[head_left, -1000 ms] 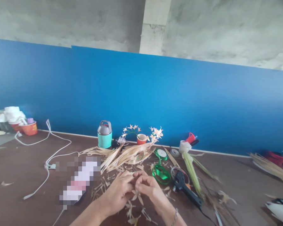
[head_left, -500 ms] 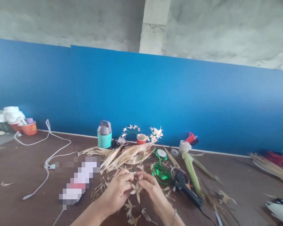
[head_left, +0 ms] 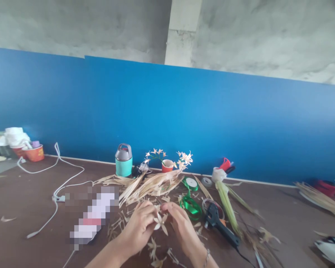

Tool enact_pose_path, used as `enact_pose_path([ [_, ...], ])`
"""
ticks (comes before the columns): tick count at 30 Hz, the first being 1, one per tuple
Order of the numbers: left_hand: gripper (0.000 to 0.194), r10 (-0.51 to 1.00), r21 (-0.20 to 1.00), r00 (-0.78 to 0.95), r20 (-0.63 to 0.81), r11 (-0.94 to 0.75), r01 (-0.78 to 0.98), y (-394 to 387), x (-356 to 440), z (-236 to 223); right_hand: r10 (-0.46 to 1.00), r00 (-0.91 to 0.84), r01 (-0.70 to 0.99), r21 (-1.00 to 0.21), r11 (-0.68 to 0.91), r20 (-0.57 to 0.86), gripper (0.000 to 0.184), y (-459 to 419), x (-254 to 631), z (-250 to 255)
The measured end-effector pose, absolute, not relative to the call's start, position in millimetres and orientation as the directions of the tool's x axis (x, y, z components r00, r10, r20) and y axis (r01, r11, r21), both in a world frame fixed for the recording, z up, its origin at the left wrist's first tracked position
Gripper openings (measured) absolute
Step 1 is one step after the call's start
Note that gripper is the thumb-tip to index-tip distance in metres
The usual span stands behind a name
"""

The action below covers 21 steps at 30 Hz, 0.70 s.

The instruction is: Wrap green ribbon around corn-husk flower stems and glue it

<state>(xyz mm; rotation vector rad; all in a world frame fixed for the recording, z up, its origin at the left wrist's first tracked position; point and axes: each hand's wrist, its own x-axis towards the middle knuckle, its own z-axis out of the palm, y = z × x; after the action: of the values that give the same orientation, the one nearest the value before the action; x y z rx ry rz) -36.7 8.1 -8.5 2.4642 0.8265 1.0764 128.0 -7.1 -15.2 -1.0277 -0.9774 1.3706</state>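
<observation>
My left hand [head_left: 139,227] and my right hand [head_left: 181,225] meet low in the middle of the brown table [head_left: 33,208]. Both pinch a small pale straw flower [head_left: 159,222] between their fingertips; its pointed petals stick out between the hands. More small straw flowers [head_left: 153,248] lie on the table just below my hands. A heap of dried straw leaves [head_left: 149,184] lies right behind them. A bracelet shows on my right wrist.
A black glue gun [head_left: 219,223] and green ribbon [head_left: 190,205] lie to the right, beside green leaf strips [head_left: 226,203]. A teal flask [head_left: 124,160] and a red pot of straw flowers [head_left: 167,163] stand by the blue wall. A white cable [head_left: 58,188] runs across the left.
The straw flower has come out from between my fingers and its petals now show spread; my hands have parted a little. The view tilted slightly.
</observation>
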Motion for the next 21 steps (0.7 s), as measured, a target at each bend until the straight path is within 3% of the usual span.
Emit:
enact_pose_path([
  [5, 0.021, 0.757, 0.704, 0.347, 0.554, -0.648, 0.291, 11.6, -35.8, -13.9, 1.000, 0.011, -0.236, -0.972, -0.007, -0.010, 0.021, -6.9, 125.7, -14.3],
  [10, 0.030, 0.880, 0.879, 0.258, 0.399, -0.447, 0.164, 9.4, -31.2, -9.0, 0.998, -0.045, -0.164, -0.986, 0.035, 0.043, 0.028, -8.4, 115.0, -19.8],
  [15, 0.030, 0.909, 0.932, 0.274, 0.313, -0.350, 0.097, 8.7, -29.7, -8.6, 0.993, -0.104, -0.052, -0.997, 0.059, 0.064, 0.034, -5.4, 109.8, -28.8],
  [21, 0.023, 0.902, 0.909, 0.228, 0.366, -0.400, 0.121, 10.4, -28.6, -13.4, 0.973, -0.013, 0.069, -0.971, 0.231, 0.230, 0.030, -4.1, 110.4, -25.0],
])
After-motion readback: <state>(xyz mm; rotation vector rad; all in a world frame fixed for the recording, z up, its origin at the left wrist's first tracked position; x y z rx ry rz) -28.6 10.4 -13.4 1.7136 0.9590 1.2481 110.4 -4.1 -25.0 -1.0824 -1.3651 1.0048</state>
